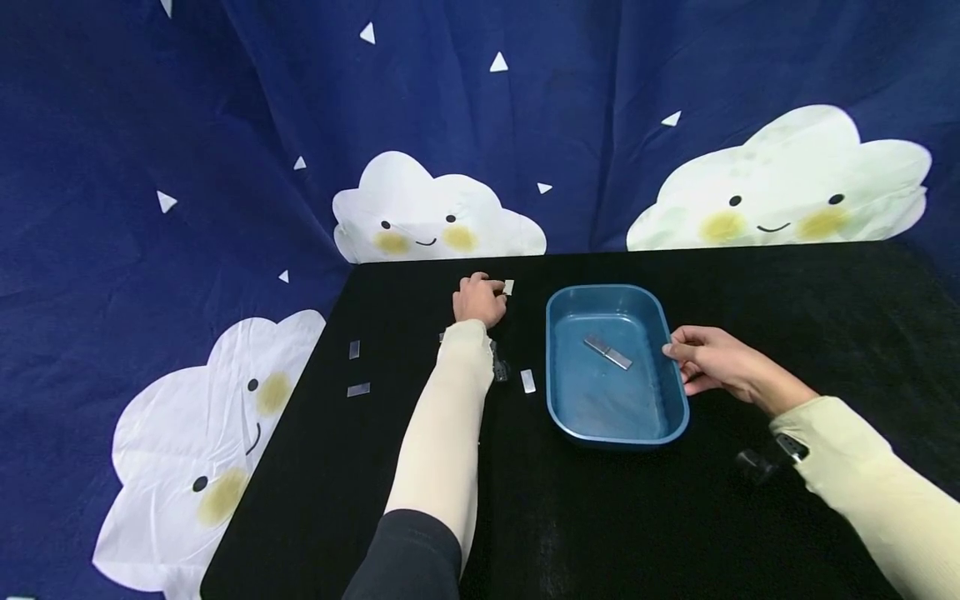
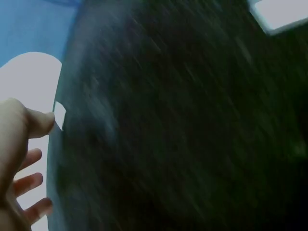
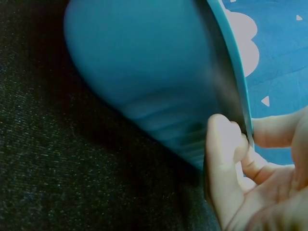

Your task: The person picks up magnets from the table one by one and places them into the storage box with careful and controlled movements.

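My left hand [image 1: 480, 300] reaches to the far part of the black table and pinches a small pale rectangular piece [image 1: 509, 287] between thumb and index finger. In the left wrist view the piece [image 2: 59, 115] shows at the tip of the thumb [image 2: 42, 123], the other fingers spread below. On the right, my right hand [image 1: 712, 362] grips the side rim of a blue plastic basin [image 1: 617, 437], thumb over the edge and fingers outside. Inside the basin lie thin, shiny rectangular pieces [image 1: 607, 352], overlapping at a slant.
Two clear rectangular pieces [image 1: 354, 350] lie on the table's left part, one behind the other. A whitish piece [image 1: 528, 381] lies just left of the basin, and another [image 1: 442, 337] is mostly hidden by the left sleeve. A dark blue curtain [image 1: 585, 125] with clouds hangs behind.
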The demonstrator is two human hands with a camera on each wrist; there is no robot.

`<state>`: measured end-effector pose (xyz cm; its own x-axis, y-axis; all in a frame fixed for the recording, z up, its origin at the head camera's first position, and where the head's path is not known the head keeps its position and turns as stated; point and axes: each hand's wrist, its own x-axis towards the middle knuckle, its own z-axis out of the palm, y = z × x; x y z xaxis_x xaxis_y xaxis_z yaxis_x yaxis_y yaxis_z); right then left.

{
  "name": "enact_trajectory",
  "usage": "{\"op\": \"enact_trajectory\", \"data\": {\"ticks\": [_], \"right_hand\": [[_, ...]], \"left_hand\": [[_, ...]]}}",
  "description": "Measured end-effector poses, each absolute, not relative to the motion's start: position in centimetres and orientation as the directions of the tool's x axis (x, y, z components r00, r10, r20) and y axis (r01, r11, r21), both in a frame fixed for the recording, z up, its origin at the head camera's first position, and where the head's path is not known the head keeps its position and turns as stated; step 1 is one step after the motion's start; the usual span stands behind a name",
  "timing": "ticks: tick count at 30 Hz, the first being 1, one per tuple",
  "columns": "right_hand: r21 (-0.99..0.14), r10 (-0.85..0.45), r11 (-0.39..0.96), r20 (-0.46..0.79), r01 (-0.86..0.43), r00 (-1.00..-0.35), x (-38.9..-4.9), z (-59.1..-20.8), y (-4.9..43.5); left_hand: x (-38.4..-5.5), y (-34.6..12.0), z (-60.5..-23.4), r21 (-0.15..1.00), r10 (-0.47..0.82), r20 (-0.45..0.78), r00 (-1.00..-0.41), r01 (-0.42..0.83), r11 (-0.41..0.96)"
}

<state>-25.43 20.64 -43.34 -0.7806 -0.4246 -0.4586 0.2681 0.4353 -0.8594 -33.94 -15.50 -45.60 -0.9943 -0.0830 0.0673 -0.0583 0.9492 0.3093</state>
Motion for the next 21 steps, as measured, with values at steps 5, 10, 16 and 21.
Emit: {"op": "enact_trajectory", "data": {"ticks": [5, 10, 16, 21], "right_hand": [[-0.86, -0.417, 0.433, -0.455, 0.268, -0.787, -25.3, -43.3, 20.6], [-0.863, -0.434, 0.428, -0.458, 0.27, -0.776, -25.4, -43.0, 20.6], [-0.861, -0.431, 0.429, -0.462, 0.275, -0.775, -25.6, -43.0, 20.5], [-0.863, -0.43, 0.419, -0.462, 0.282, -0.775, -25.4, -43.3, 20.7]], "left_hand": [[-34.9, -14.4, -44.9, 0.366, -0.179, 0.04, -0.983, -0.152, 0.918], [-35.6, -13.9, -45.3, 0.353, -0.283, 0.038, -0.958, -0.252, 0.901], [-36.3, -13.5, -46.4, 0.393, -0.393, 0.002, -0.92, -0.36, 0.846], [-36.7, -13.0, -47.1, 0.32, -0.411, -0.005, -0.912, -0.391, 0.863]]}}
